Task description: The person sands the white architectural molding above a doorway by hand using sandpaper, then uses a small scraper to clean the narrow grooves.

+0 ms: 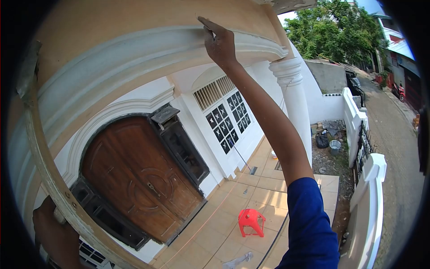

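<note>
My right arm, in a blue sleeve, reaches up to the curved white moulding (148,42) under the beige wall band (112,20). At the moulding's upper edge is my right hand (220,42), its fingers bent and pressed together; whatever they hold, if anything, is hidden. A worn wooden ladder (67,199) slants down the left side of the view, its top near the moulding. Low on the left, my left hand (56,233) is closed around the ladder's side, partly in shadow.
Far below lies a tiled floor (215,224) with a red plastic stool (251,223) and a long-handled tool (242,159) leaning by the window. A brown double door (139,179) stands behind. To the right are a white column (293,98), a boundary wall (365,215) and a lane.
</note>
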